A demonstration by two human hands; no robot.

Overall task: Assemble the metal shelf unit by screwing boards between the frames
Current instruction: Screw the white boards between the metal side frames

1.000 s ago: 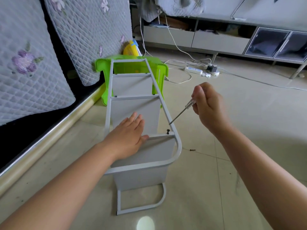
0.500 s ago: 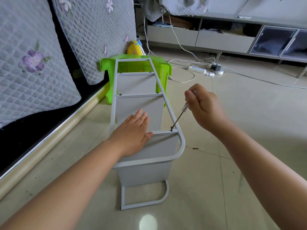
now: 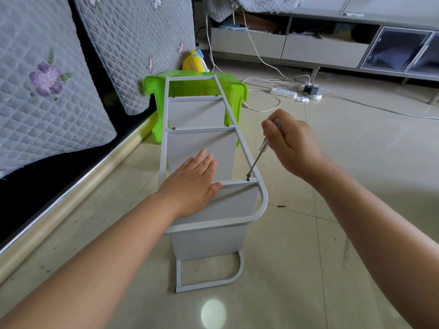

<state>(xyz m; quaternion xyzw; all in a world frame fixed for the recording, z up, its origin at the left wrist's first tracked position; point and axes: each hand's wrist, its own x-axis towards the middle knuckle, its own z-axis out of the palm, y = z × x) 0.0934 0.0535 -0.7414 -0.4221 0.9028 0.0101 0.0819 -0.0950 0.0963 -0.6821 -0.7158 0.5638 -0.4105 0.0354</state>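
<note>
The grey metal shelf unit (image 3: pixel 262 205) lies on its side on the tiled floor, its upper frame facing me and grey boards (image 3: pixel 202 148) set between the frames. My left hand (image 3: pixel 192 184) rests flat, fingers apart, on the near crossbar and board. My right hand (image 3: pixel 292 143) grips a clear-handled screwdriver (image 3: pixel 259 157). Its tip sits on a dark screw (image 3: pixel 248 179) at the right end of the near crossbar. Screw heads show on the farther crossbars.
A loose screw (image 3: pixel 282 206) lies on the floor right of the frame. A green plastic stool (image 3: pixel 152 84) stands behind the shelf's far end. Quilted cushions (image 3: pixel 47 91) lean at the left. A power strip (image 3: pixel 284 92) with cables and a low cabinet (image 3: pixel 323 51) lie beyond.
The screwdriver tip has come down from above the frame onto the screw at the crossbar's right end. My right hand moved a little left and lower. My left hand stays flat.
</note>
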